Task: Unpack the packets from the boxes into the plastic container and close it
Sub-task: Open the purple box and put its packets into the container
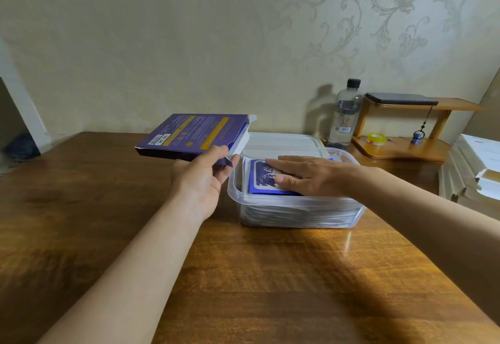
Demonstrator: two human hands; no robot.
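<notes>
Two bare hands work over a wooden table (243, 276). Furthest left, the left hand (201, 178) grips the purple box (193, 133) by its near right corner, thumb on top and fingers curled underneath. It holds the box roughly level in the air at about ten o'clock from the plastic container (297, 208). The box's end flap hangs open toward the container, and I cannot tell whether anything is left inside. The packets (263, 178) lie in the container as a flat pile reaching close to the rim, a blue-and-white one uppermost. On that top packet rests the right hand (305, 174), palm down with fingers straight and together, pressing rather than gripping. The lid (284, 142) lies flat just behind the container at twelve o'clock. A water bottle (345, 116) stands at one o'clock, a small wooden shelf (405, 148) at two o'clock, and a white stack (476, 170) at three o'clock by the frame's edge. The likeliest trouble, I judge, is the pile's height: once the pressing hand lifts, packets may spring up or fan over the rim, and the lid would then fail to seat all round. The one-corner hold could let the box tip and spill any packet inside. Reaching back for the lid, a careless wrist might knock the bottle standing close by.
</notes>
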